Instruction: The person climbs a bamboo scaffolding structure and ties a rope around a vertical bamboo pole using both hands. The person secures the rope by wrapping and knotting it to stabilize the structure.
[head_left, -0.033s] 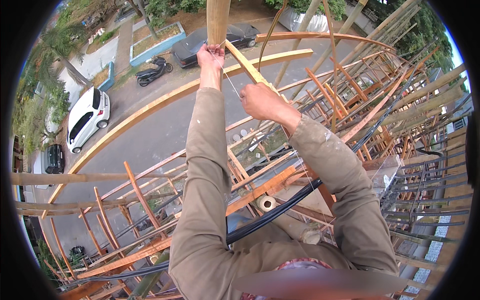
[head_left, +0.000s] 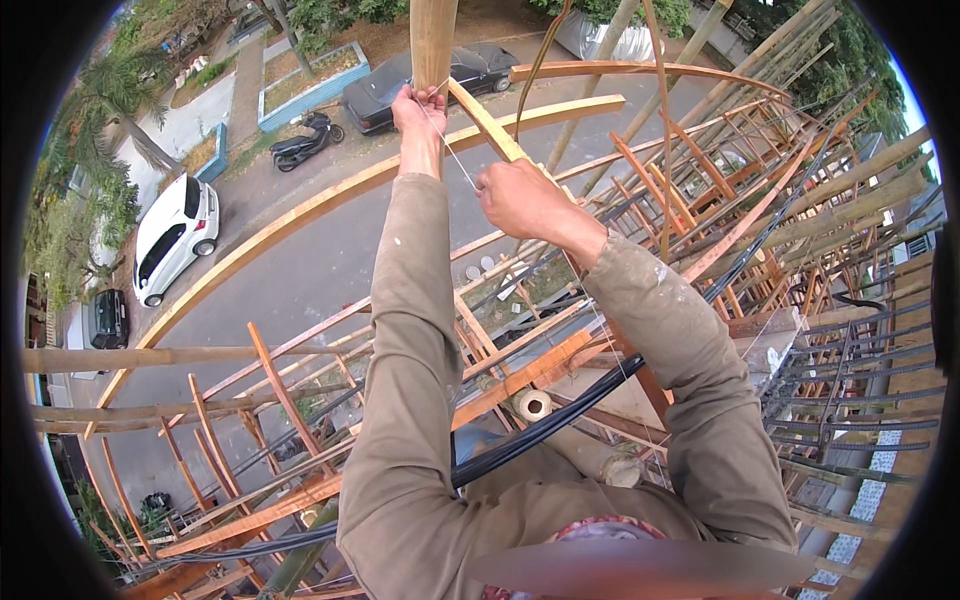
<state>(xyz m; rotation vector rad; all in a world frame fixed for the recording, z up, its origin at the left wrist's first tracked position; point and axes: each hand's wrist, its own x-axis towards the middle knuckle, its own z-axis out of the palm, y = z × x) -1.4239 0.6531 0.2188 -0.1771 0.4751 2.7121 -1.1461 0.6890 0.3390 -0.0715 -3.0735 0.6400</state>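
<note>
A thin white string [head_left: 456, 157] runs taut between my hands. My left hand [head_left: 419, 118] is raised at the foot of the visible part of an upright round pole [head_left: 433, 42], its fingers pinching the string against or close beside the pole. Lower and to the right, my right hand [head_left: 522, 200] is closed in a fist on the same string. Behind my right hand, a squared wooden batten [head_left: 487, 122] slants up to meet the pole beside my left fingertips. More string hangs below my right wrist. Whether the string goes round the pole is hidden by my left hand.
A long timber strip [head_left: 270, 235] crosses behind my left forearm. Black cables [head_left: 560, 418] pass in front of my body. Bamboo poles [head_left: 860, 215] and scaffold timbers [head_left: 690, 170] crowd the right. Far below lies a street with a white car [head_left: 178, 238], a dark car [head_left: 430, 88] and a motorcycle [head_left: 306, 142].
</note>
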